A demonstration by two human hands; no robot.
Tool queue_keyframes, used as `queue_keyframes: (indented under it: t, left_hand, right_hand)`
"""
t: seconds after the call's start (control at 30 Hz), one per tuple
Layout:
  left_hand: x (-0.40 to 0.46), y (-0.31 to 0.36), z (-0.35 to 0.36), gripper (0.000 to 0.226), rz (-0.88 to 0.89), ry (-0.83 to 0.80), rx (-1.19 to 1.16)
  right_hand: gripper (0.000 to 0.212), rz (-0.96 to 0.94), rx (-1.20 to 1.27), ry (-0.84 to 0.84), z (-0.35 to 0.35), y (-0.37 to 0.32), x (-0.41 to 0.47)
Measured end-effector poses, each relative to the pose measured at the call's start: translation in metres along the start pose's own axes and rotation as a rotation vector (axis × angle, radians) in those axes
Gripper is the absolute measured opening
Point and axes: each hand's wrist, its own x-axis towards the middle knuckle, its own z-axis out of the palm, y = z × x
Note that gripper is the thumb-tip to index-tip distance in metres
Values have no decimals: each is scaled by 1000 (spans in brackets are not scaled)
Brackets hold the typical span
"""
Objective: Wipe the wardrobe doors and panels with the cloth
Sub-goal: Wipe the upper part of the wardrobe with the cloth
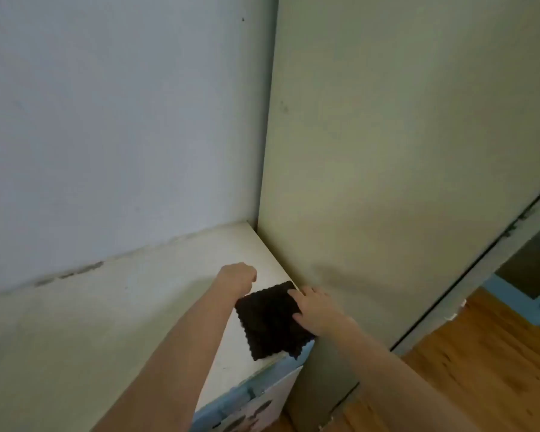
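Left hand [238, 277] curled into a fist on the pale surface [156, 307], its fingers turned away and apparently empty; black cloth [268, 319] lies flat beside it, right hand [315, 308] pressing with spread fingers; then the wardrobe panel [387, 151], and wooden floor [480, 353] cut off at right

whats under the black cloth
The black cloth lies on the pale cabinet top, its near edge overhanging. The right hand presses it. The surface beneath is covered, so its state can't be seen.
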Motion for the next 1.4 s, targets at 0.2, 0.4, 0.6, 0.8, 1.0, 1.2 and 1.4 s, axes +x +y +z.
queue_keyframes:
  t: [0.2,0.4,0.6,0.8,1.0,1.2,1.4]
  left_hand:
    - [28,0,31,38,71,-61,9]
    - [41,5,47,42,58,-48,28]
    - [47,5,54,37,75,-14,-53]
    - [44,16,37,25,91,-43,-205]
    - [14,40,5,21,125,182,-406]
    - [-45,88,-51,17,181,418,-458]
    - [-125,133,-122,20,205,746,-585]
  right_hand:
    - [57,24,-3,-79,20,-14,27]
    - [58,74,62,-109,36,-8,36]
    - [58,88,99,-96,46,-3,32]
    - [58,62,77,-94,46,-3,23]
    - [67,36,95,-39,46,-4,-1]
    - [79,13,253,139,29,0,-40]
    - [83,-56,302,492,-26,0,-94]
